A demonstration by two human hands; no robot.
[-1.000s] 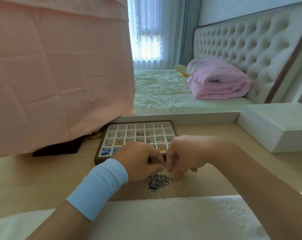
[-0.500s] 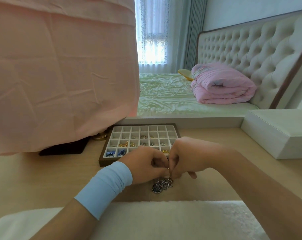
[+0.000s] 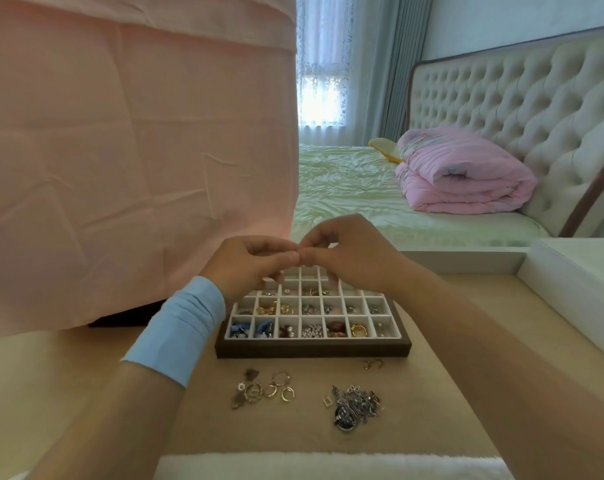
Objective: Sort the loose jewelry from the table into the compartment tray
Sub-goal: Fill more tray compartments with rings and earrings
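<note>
Hovering over the back of the compartment tray (image 3: 312, 351), the left hand (image 3: 248, 268) and right hand (image 3: 349, 258) meet fingertip to fingertip. The fingers are curled and pinched, but on what I cannot tell. Between the tray and the near edge of the table (image 3: 51, 375) lie gold rings (image 3: 269, 388) on the left and a silver pile (image 3: 357, 407) on the right.

Left wrist: wide light-blue fabric band (image 3: 176, 336), lightly creased.

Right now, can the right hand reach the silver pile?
Probably yes. The silver pile lies uncovered on the table, on the near side of the tray, with nothing between it and the right hand. That hand is up over the tray, fingertips touching the left hand.
</note>
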